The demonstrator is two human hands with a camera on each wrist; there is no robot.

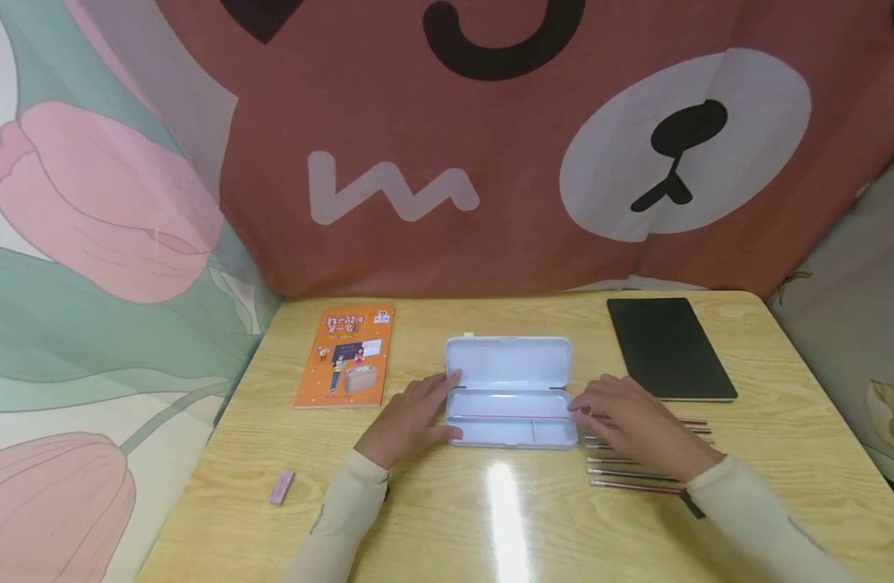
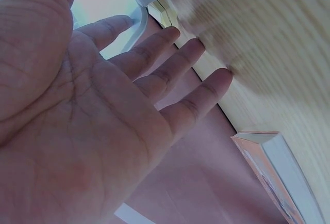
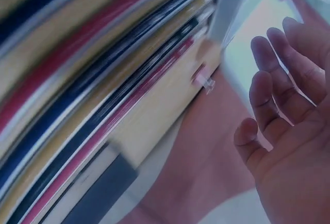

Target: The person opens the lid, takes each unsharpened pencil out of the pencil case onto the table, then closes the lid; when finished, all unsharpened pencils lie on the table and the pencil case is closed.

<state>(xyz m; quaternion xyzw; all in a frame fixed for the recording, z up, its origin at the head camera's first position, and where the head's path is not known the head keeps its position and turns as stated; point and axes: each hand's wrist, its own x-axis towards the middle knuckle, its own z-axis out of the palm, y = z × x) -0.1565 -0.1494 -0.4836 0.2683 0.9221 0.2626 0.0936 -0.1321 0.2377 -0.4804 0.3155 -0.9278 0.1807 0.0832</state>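
A light blue pencil case [image 1: 508, 363] lies with its lid raised in the middle of the table; its lower part has compartments. My left hand [image 1: 412, 413] is at its left side, fingers spread and thumb by the front corner. In the left wrist view the palm of that left hand [image 2: 98, 115] holds nothing. On the other side, my right hand [image 1: 616, 413] is by the case's right edge, its fingers loosely bent and apart from the thumb. Several pencils [image 1: 632, 487] lie in a row beneath the right hand and forearm, partly hidden. A thin dark line crosses the case; I cannot tell whether it is a pencil.
An orange book [image 1: 345, 356] lies at the back left of the wooden table [image 1: 425, 518]. At the back right is a black notebook or tablet [image 1: 669, 348]. A small pinkish eraser [image 1: 282, 487] rests at the front left. Printed cloth [image 1: 432, 259] hangs behind the table.
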